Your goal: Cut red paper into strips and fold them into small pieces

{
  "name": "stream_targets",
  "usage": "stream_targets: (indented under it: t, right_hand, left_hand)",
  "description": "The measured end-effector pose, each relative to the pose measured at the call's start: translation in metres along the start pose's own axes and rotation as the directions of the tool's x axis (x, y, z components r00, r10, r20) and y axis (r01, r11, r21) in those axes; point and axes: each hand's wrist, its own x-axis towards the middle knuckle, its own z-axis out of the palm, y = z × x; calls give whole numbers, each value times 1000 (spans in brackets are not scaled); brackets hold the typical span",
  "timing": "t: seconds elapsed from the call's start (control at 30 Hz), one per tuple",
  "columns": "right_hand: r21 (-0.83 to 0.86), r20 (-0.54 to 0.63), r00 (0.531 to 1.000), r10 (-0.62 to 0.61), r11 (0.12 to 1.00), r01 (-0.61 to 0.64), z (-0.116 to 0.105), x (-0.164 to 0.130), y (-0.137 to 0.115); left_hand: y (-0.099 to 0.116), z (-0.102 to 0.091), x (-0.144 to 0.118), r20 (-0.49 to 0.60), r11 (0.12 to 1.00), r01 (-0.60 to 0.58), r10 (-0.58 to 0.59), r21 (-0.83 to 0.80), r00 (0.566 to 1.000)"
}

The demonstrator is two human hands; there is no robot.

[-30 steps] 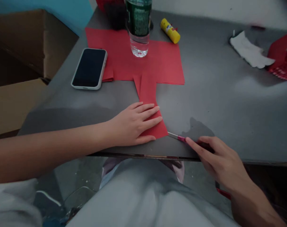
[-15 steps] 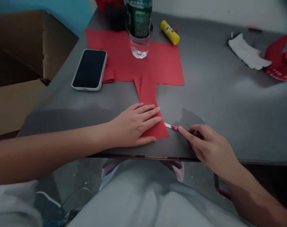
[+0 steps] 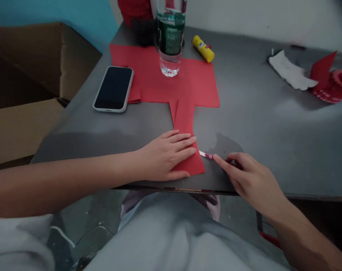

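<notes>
My left hand [image 3: 171, 156] lies flat with its fingers spread, pressing a narrow strip of folded red paper [image 3: 184, 120] onto the grey table. The strip flares out near the table's front edge. My right hand [image 3: 250, 178] is closed around a slim craft knife [image 3: 207, 155], index finger stretched along it. The knife's pale blade meets the right edge of the strip, close to my left fingertips; its very tip is hidden at the paper. Most of the handle is covered by my right hand.
A water bottle [image 3: 171, 49] stands on larger red sheets [image 3: 204, 82] at the back. Around them lie a phone [image 3: 113, 89], a yellow glue stick [image 3: 203, 49], torn white paper [image 3: 291, 69] and a red paper roll [image 3: 338, 86]. A cardboard box [image 3: 77, 60] is left of the table.
The camera view has shifted a little, moving the table things lower in the picture. The blade shows slightly shorter at the strip's edge. Both hands keep their hold.
</notes>
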Motion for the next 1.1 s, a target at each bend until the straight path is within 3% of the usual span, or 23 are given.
stream_targets:
  t: [0.23,0.7,1.1]
  right_hand:
    - [12,12,999,53,999,-53,0,-22,-3]
    - [24,5,997,79,997,-79,7,12,4]
    - [65,-30,998,57,996,-55,9,12,6]
  left_hand:
    - [3,-2,0,28,998,-57,58,-31,998]
    - [5,-7,-2,12,997,-64,63,36,998]
    - [13,-26,-11,61,948,124,-148,294,987]
